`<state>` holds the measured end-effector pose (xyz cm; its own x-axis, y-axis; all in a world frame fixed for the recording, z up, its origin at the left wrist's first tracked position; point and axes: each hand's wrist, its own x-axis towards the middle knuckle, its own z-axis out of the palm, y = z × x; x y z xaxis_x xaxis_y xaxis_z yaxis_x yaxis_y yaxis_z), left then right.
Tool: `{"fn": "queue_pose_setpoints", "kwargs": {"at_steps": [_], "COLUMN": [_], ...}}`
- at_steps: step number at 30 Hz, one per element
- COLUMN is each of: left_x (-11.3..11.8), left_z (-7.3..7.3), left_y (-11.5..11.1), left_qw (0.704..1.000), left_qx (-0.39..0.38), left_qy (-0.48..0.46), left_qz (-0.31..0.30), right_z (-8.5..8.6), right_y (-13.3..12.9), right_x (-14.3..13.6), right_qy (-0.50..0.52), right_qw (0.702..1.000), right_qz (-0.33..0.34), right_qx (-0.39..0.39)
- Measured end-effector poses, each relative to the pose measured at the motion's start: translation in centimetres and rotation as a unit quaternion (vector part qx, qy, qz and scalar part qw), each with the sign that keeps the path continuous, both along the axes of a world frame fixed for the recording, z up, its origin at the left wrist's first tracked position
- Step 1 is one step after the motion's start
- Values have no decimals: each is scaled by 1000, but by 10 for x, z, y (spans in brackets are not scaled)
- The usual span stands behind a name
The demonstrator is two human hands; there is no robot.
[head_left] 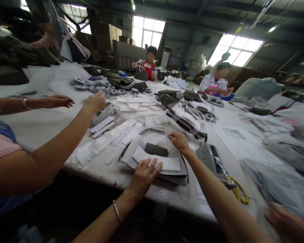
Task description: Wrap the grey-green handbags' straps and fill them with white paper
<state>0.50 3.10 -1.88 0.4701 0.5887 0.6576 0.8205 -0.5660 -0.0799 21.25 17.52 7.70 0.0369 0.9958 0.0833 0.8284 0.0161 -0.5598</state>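
Note:
A flat stack of grey and white sheets with dark edging (128, 162) lies in front of me near the table's edge. On top of it are a dark olive piece (155, 149) and a curved white strip (167, 163). My left hand (145, 173) rests with fingers spread over the white strip, pressing on its near side. My right hand (178, 143) hovers at the far right corner of the stack, fingertips pinched together. Whatever is between those fingertips is too small and blurred to name.
Right of the stack stand a grey tape dispenser (210, 160) and yellow-handled scissors (239, 192). Loose white pieces (142, 108) and dark bags (169, 94) cover the table beyond. A co-worker's arms (63, 138) reach in from the left; another person's hand (288, 219) is at lower right.

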Motion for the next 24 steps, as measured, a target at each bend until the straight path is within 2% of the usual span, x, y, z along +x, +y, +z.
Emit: {"fn": "queue_pose_setpoints", "kwargs": {"at_steps": [3, 6, 11, 15, 19, 24], "left_x": [-1, 4, 19, 32, 47, 58], "left_z": [12, 34, 71, 90, 93, 78], "left_y": [-6, -9, 5, 23, 39, 48], "left_qw": [998, 990, 978, 945, 923, 929], "left_qx": [-66, -140, -197, -297, -363, -359], "left_qy": [10, 15, 69, 117, 111, 73], "left_qz": [-11, -8, -25, -66, -56, -46], "right_z": [2, -2, -13, -24, -35, -43], "right_y": [4, 0, -18, -27, -28, -25], "right_x": [-23, -38, -38, -33, -31, -23], "right_qy": [-61, -98, -127, -148, -162, -140], "right_qw": [998, 995, 992, 989, 986, 989], "right_qz": [16, 15, -2, 2, -9, -45], "right_qx": [-4, -17, -11, -7, -30, -15]}}
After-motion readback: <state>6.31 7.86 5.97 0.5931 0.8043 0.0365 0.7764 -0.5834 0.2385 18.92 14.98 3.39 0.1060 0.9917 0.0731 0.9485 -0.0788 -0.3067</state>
